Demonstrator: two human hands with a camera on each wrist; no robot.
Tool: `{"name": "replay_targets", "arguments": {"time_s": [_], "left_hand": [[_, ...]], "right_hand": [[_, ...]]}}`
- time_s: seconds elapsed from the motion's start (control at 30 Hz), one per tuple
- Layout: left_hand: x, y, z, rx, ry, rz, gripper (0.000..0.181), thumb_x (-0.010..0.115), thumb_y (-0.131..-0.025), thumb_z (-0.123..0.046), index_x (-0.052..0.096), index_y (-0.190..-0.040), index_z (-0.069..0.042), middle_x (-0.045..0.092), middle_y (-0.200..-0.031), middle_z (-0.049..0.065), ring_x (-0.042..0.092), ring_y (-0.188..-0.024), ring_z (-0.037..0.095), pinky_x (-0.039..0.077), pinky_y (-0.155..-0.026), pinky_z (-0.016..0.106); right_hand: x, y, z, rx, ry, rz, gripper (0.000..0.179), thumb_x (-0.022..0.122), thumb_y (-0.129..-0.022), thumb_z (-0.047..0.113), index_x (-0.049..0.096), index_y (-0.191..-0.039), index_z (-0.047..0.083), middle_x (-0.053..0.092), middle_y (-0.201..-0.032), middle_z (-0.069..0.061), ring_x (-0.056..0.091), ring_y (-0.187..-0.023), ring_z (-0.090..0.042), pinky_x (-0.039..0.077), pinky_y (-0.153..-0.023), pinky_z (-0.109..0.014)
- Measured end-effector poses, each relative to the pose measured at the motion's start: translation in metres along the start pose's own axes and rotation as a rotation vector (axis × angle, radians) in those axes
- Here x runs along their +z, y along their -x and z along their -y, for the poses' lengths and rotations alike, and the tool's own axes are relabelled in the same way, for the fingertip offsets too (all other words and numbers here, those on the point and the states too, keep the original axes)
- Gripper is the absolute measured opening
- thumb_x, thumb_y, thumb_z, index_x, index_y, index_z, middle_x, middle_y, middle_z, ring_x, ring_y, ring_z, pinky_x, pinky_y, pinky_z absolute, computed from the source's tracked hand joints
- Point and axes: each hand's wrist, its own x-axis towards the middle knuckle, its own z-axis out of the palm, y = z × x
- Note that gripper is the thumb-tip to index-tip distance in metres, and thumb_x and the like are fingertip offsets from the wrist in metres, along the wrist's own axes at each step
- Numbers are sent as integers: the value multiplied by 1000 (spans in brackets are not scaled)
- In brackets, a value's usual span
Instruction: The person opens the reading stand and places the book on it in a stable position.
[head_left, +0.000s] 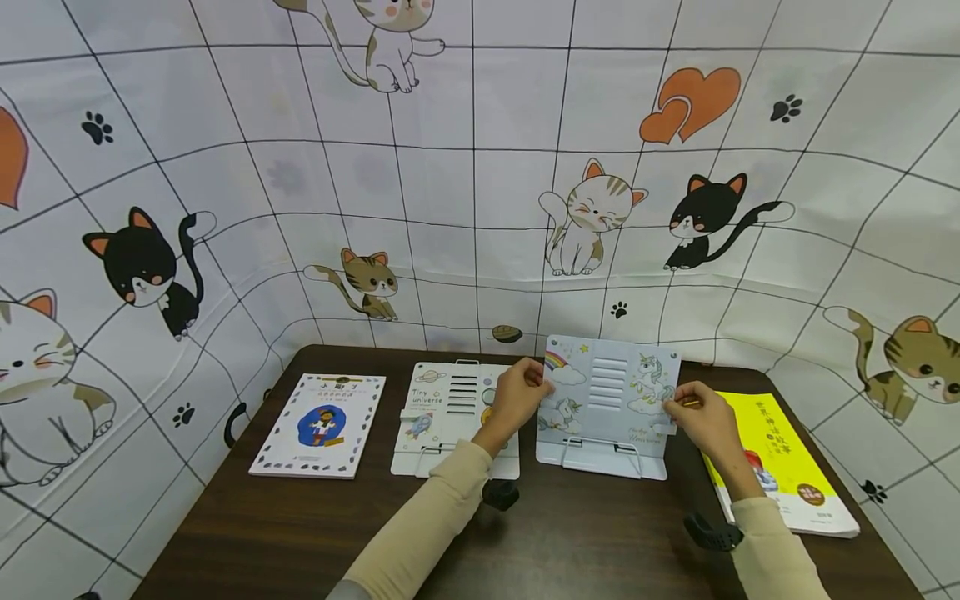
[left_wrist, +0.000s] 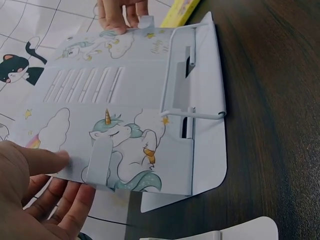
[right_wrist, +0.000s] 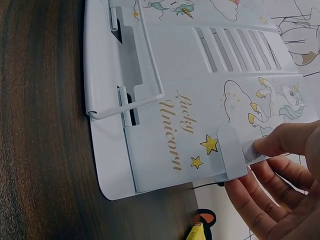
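Observation:
A white metal book stand [head_left: 603, 425] with unicorn pictures and slots stands on the dark table, its panel tilted up from the base. Along its left edge my left hand [head_left: 519, 393] pinches the panel, thumb on the printed face and fingers behind. My right hand [head_left: 705, 421] grips the opposite edge the same way, the thumb beside a small white side clip [right_wrist: 231, 152]. A wire page holder [left_wrist: 167, 75] sits at the panel's lower edge. To the left, a second book stand [head_left: 431, 404] with a "Tiny universe" print leans back, partly behind my left forearm.
A white book with a blue round picture [head_left: 321, 425] lies at the table's left. On the right a thick yellow book [head_left: 787, 450] lies partly under my right forearm. Behind the table [head_left: 337, 533] hangs a white cloth [head_left: 517, 192] with cats and grid lines.

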Motion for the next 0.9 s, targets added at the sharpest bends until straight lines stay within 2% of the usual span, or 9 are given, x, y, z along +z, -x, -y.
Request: {"name": "replay_targets", "arguments": {"time_s": [0.23,0.43,0.6,0.73,0.83,0.9], "left_hand": [[1,-2,0,45,-17,6,17,81,-92,-2,73,-106,-1,72,-91,8,60,-78,7,52,-73,21],[-1,-8,0,59,-45,-8,19,83,-91,-2,74,-107,-2,74,-94,10,65,-82,12,53,-75,23],[-1,-15,2,66,-41,9,20,81,-94,-5,76,-113,-3,75,-100,10,68,-89,18,55,-77,25],[0,-21,2,73,-46,27,22,80,-96,-8,77,-118,-5,76,-104,9,71,-94,20,57,-80,27],[1,-25,1,70,-37,44,23,79,-96,-7,76,-119,-5,76,-108,10,72,-100,22,58,-84,29],[1,-28,-2,57,-17,58,24,78,-97,-6,75,-120,-4,75,-111,11,72,-104,24,59,-86,30]], "right_hand": [[-2,9,-5,-8,-14,-10,29,70,-101,22,62,-113,-3,70,-110,-25,67,-81,-14,53,-64,-16],[2,30,-5,-58,-10,-37,24,74,-98,19,62,-104,0,74,-99,-17,66,-71,-7,54,-63,-18],[6,50,0,-121,-17,-28,20,77,-95,13,61,-97,2,78,-103,-20,70,-80,-11,53,-67,-19],[11,68,7,-206,-20,0,22,79,-92,5,67,-109,-1,79,-101,-21,75,-83,-15,56,-69,-18],[16,81,15,-274,-54,31,34,81,-89,0,68,-120,-3,78,-95,-17,74,-74,-10,57,-65,-20],[22,88,20,-338,-83,25,35,83,-86,-4,69,-119,-3,77,-92,-12,71,-73,-4,59,-63,-21]]}}
